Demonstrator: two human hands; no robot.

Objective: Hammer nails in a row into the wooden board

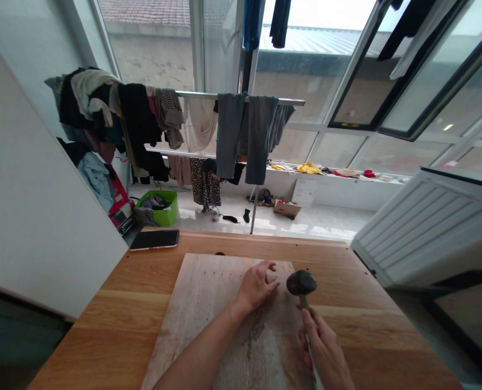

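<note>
My right hand is wrapped round the handle of a hammer, whose dark head hovers just above the far right part of a pale wooden board. My left hand rests on the board to the left of the hammer head, fingers curled round a small pale object that I cannot make out. The board lies on a wooden table.
A black phone lies at the table's far left corner. Beyond the table stand a clothes rack hung with garments, a green basket on the floor and a white slatted panel at the right. A white wall panel borders the left.
</note>
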